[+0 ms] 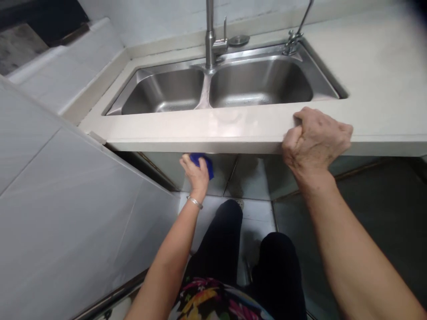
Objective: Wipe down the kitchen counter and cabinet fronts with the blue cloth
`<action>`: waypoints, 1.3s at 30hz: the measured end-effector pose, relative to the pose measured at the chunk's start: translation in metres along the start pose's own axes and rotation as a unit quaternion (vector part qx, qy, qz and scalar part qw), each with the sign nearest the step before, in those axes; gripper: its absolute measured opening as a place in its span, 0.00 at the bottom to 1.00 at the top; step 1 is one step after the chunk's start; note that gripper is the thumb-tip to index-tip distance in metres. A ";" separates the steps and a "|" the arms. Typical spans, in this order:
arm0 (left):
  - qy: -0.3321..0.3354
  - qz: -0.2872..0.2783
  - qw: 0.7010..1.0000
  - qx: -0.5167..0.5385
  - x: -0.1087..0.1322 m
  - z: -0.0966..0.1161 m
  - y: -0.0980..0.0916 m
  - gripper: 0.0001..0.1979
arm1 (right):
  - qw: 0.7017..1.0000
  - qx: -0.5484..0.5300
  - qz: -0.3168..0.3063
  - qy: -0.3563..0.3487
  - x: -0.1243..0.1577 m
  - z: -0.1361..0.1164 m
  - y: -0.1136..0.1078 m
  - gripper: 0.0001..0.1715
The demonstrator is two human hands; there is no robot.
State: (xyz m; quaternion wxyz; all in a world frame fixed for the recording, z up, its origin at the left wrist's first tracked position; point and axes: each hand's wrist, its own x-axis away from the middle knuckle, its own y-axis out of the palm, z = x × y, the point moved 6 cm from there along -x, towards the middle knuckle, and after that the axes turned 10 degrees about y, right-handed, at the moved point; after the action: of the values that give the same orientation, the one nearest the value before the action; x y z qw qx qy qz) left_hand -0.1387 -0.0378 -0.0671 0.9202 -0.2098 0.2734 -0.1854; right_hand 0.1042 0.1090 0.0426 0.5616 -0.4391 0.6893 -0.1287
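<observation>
My left hand is below the counter's front edge, its fingers closed on a blue cloth. The cloth is pressed against a grey cabinet door under the sink. Up on the counter's front edge, my right hand rests as a closed fist, knuckles up. Nothing shows in that fist, though its inner side is hidden from me. Behind the edge lies a steel double sink, with no objects visible in its basins.
A faucet stands behind the sink, with a metal drain cover beside it. At the sink's right rear corner is a slim second tap. A tiled wall closes off the left side. My knees are close to the cabinet doors.
</observation>
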 end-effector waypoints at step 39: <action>0.108 -0.613 0.747 0.235 0.146 0.113 0.068 0.27 | 0.590 -0.552 -0.338 0.483 0.221 0.091 -0.014 0.39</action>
State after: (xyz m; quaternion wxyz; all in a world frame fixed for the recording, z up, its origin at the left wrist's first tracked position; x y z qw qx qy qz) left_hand 0.0566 -0.0150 -0.0755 0.5932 -0.0875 0.1317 -0.7894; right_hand 0.1952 -0.0364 -0.1251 -0.2872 -0.7399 0.6004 -0.0976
